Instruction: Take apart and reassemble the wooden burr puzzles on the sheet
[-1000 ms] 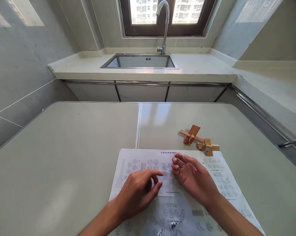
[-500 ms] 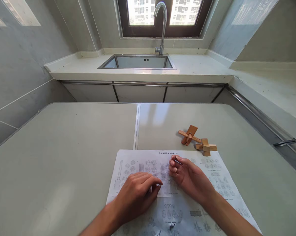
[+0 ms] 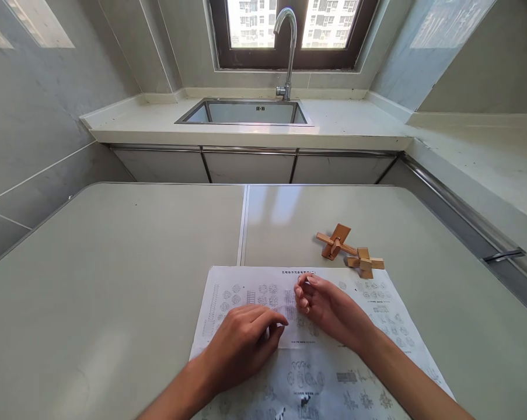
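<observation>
My left hand [image 3: 249, 339] rests palm down on a large printed sheet [image 3: 210, 297]. Its fingers are bent, with a narrow gap between thumb and index tips and nothing visible between them. To its right, my right hand [image 3: 328, 304] is turned partly palm up over the sheet, fingers loosely curled and apart, nothing seen in it. Beyond the right hand lies a wooden piece made of a slanted block and a crossing stick [image 3: 335, 241]. Beside it a smaller wooden cross [image 3: 365, 263] overlaps the sheet's top edge. Small diagrams cover the sheet.
The pale table [image 3: 114, 280] has a seam running down its middle. Past its far edge is a counter [image 3: 351, 119] with a sink [image 3: 245, 112] and a tall faucet [image 3: 289, 52] below a window. A metal rail [image 3: 464, 204] runs along the right side.
My right hand has moved slightly to the left over the sheet. My left hand has shifted very little. Both wooden pieces lie as before.
</observation>
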Tool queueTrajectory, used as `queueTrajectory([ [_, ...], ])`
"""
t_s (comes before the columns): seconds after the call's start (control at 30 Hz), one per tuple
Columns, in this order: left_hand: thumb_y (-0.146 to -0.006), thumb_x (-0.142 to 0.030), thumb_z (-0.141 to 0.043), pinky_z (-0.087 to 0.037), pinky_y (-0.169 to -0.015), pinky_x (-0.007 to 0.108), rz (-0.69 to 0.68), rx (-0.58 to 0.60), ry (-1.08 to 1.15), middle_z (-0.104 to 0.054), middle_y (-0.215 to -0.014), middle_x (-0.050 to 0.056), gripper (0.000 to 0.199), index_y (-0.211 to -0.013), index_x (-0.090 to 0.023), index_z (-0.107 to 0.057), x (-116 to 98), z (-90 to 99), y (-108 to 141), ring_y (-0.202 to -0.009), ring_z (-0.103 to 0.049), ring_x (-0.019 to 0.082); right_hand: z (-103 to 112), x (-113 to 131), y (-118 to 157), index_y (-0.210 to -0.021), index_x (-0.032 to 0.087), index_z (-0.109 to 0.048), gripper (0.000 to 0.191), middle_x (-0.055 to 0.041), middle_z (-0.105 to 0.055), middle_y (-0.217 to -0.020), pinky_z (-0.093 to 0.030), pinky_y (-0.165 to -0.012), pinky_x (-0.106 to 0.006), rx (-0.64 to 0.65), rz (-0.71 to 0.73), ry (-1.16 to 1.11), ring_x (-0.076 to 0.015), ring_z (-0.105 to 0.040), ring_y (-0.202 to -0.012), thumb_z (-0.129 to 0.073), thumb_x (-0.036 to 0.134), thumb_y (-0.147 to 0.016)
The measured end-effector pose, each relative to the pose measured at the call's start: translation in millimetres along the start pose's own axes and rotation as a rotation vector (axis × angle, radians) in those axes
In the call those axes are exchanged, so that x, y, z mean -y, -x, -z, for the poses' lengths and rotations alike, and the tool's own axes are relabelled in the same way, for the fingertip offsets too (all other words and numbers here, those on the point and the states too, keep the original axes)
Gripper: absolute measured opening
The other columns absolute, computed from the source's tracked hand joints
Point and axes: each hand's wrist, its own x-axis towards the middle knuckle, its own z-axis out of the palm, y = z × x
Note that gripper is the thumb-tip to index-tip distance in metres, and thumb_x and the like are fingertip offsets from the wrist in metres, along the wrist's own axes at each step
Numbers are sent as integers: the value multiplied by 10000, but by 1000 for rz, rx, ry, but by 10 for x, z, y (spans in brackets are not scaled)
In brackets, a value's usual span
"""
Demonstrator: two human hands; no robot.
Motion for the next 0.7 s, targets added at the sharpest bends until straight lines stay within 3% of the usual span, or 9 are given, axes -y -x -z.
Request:
queueTrajectory([
  [0.27, -1017, -163, -518, -477, -611, 228, 112, 55, 123, -727, -784, 9, 195, -1043, -193, -710, 83, 73, -72, -600, -589, 116, 35, 98, -166, -956, 169, -766, 199, -41, -717, -901, -537, -781, -269, 95, -22, 71, -144, -648, -785, -824, 352, -902],
  [0.47, -1009, -287, -567, -443, -553, 199, 294, 95, 369, -701, -704, 8, 232, -1050, -159, -756, 303, 202, -270, -568, -544, 102, 45, 180, -292, -945, 160, -761, 211, -47, -718, -900, -537, -789, -257, 119, 8, 80, -142, -655, -785, -824, 356, -903],
  [0.53, -974, -361, -627, -422, -535, 197, 364, 62, 413, -691, -675, 5, 257, -997, -153, -777, 443, 311, -387, -555, -517, 100, 52, 201, -320, -940, 157, -762, 205, -46, -717, -895, -539, -796, -256, 127, 19, 75, -141, -651, -787, -824, 349, -905],
  [0.7, -896, -508, -700, -344, -494, 196, 515, -173, 426, -624, -687, -15, 366, -942, -146, -727, 916, 650, -672, -541, -453, 91, 64, 211, -330, -932, 155, -758, 217, -40, -714, -896, -533, -792, -245, 125, 33, 67, -130, -636, -780, -848, 347, -884],
])
